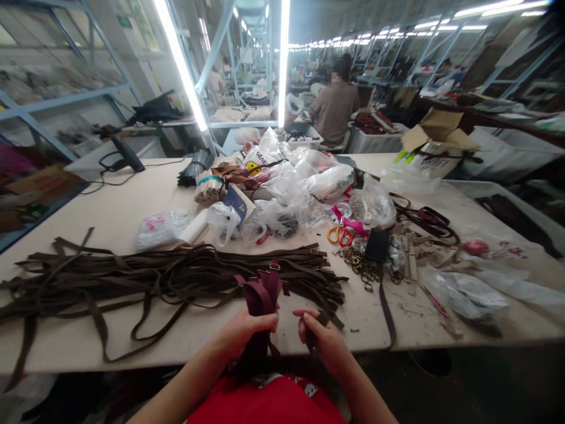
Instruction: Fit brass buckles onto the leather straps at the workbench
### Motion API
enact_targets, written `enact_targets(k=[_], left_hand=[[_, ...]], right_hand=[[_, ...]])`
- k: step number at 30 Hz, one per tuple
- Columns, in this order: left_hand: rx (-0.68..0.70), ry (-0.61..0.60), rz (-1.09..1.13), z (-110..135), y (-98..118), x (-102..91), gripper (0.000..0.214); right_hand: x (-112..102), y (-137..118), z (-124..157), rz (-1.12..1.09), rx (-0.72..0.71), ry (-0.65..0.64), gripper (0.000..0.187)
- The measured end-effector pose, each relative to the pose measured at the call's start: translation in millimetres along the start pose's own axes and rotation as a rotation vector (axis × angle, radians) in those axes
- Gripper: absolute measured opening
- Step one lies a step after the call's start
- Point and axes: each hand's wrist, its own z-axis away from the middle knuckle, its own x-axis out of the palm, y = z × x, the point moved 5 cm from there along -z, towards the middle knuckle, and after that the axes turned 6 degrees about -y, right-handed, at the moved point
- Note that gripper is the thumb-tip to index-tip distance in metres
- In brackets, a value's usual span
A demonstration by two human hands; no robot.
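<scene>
Close to the table's front edge, my left hand (258, 323) is closed around a bundle of maroon straps (261, 294), looped at the top with a metal buckle (274, 267) showing. To its right, my right hand (315, 330) is closed on a dark brown strap (325, 318); the strap's lower part hangs beneath the hand. Just beyond both hands lies a long pile of dark brown straps (176, 271), some with metal buckles at their right ends. Loose strap ends trail toward the front edge on the left.
Plastic bags (286, 188) are heaped mid-table with a blue booklet (238, 203). Scissors (339, 235), metal clasps (364, 268) and a black phone-like object (378, 244) lie to the right. A cardboard box (436, 138) stands at the far right. A person (338, 109) sits beyond the table.
</scene>
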Motion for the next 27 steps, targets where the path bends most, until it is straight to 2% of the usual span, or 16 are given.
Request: enact_targets(k=[4, 8, 12, 16, 19, 24, 27], left_hand=[[-0.024, -0.064, -0.048, 30, 1, -12.1, 0.034], [-0.058, -0.102, -0.044, 46, 1, -19.2, 0.023], [-0.065, -0.061, -0.126, 48, 1, -35.9, 0.020], [-0.049, -0.013, -0.186, 38, 2, -47.4, 0.026], [-0.062, -0.042, -0.266, 25, 5, -40.3, 0.030], [-0.012, -0.197, -0.371, 4, 10, -9.8, 0.020], [-0.010, -0.221, -0.338, -5, 8, 1.3, 0.029]], right_hand=[[38, 12, 20, -0.143, -0.099, 0.088, 0.032], [58, 22, 40, -0.325, -0.150, 0.195, 0.028], [55, 33, 49, -0.572, -0.190, 0.298, 0.025], [44, 43, 43, -0.652, -0.182, 0.331, 0.030], [45, 46, 28, -0.615, -0.118, 0.309, 0.031], [65, 33, -5, -0.444, -0.086, 0.188, 0.040], [59, 28, -13, -0.182, -0.023, 0.292, 0.046]])
